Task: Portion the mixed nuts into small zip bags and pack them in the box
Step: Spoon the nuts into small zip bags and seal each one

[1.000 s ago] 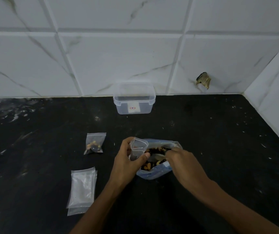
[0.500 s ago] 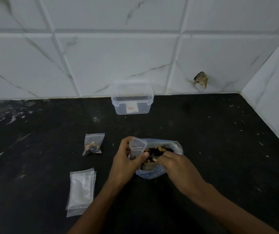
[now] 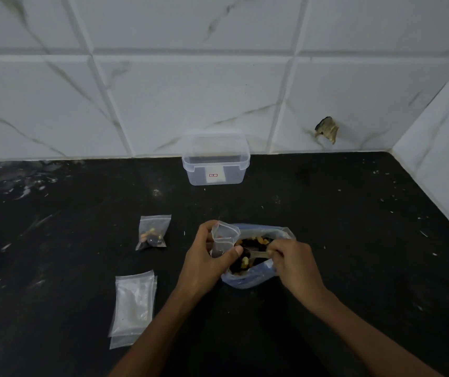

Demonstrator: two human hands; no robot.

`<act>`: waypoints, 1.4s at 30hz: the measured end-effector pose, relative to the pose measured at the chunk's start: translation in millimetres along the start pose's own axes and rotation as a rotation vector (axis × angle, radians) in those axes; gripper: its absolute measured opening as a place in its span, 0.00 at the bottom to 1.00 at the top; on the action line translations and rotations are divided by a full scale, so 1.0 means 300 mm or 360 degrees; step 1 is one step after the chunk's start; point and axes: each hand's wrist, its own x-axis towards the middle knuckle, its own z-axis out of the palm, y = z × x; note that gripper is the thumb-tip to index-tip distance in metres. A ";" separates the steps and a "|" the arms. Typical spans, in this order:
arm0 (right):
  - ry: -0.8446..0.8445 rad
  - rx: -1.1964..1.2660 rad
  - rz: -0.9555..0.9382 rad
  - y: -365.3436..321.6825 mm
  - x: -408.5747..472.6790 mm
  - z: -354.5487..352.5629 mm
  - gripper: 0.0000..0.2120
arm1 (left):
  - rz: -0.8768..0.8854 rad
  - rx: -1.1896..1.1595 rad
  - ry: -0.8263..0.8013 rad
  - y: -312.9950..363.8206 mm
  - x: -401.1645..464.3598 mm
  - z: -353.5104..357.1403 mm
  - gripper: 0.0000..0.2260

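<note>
Clear thin plastic is what I have in my left hand (image 3: 207, 257): a small empty zip bag (image 3: 223, 238), pinched between thumb and fingers with its mouth held open and upright, right against the near-left edge of the large bluish plastic bag of mixed nuts (image 3: 253, 257) that sits open on the black stone desk (image 3: 353, 240). My right hand (image 3: 294, 263) is curled round the handle of a small pale spoon (image 3: 256, 253) whose bowl lies down among the nuts, just beside my left thumb. I judge I am mid-scoop for the second portion, since one small zip bag already filled with nuts (image 3: 152, 232) lies to the left, apart from my hands, and I cannot tell whether it is sealed. A flat stack of unused clear zip bags (image 3: 133, 306) waits nearer to me on the left. The clear lidded plastic box with a white label (image 3: 216, 164) stands well back against the white marble-tiled wall (image 3: 190, 91), its lid on, with no bags visible inside. Next I would need to lift the loaded spoon level, tip it into the narrow mouth without the thin film folding shut, and keep my left thumb clear of the opening so nothing spills onto the desk.
</note>
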 end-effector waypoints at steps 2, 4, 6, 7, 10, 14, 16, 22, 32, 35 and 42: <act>-0.0017 0.0178 0.0124 -0.012 0.003 0.017 0.08 | 0.0009 0.0015 0.0005 -0.003 0.001 0.000 0.24; -0.0056 0.0369 0.0268 -0.020 0.016 0.018 0.08 | 0.0018 0.0029 0.0002 -0.002 -0.001 0.000 0.23; -0.0106 0.0507 0.0401 -0.014 0.030 0.002 0.09 | 0.0023 0.0040 0.0008 0.004 -0.004 -0.001 0.23; -0.0134 0.0560 0.0468 -0.005 0.033 -0.010 0.09 | 0.0026 0.0044 0.0016 0.006 -0.007 -0.003 0.23; -0.0191 0.0748 0.0651 0.027 0.031 -0.045 0.07 | 0.0018 0.0073 0.0039 0.020 -0.016 -0.005 0.22; -0.0198 0.0908 0.0750 0.051 0.020 -0.102 0.06 | 0.0094 0.0235 0.0124 0.033 -0.024 -0.004 0.25; -0.0184 0.0940 0.0748 0.050 0.014 -0.143 0.06 | 0.0157 0.0341 0.0169 0.032 -0.023 -0.003 0.28; -0.0122 0.1017 0.0634 0.019 0.014 -0.292 0.07 | 0.0194 0.0331 0.0154 0.052 -0.006 0.012 0.28; 0.0020 0.0481 0.0070 -0.150 -0.006 -0.365 0.06 | 0.0194 0.0359 0.0100 0.055 0.016 0.074 0.27; 0.0177 0.0103 -0.0308 -0.196 -0.033 -0.318 0.06 | 0.0194 0.0356 0.0128 0.054 0.016 0.092 0.25; 0.0130 -0.0638 -0.0954 -0.222 -0.085 -0.244 0.07 | 0.0217 0.0293 0.0125 0.051 0.016 0.093 0.24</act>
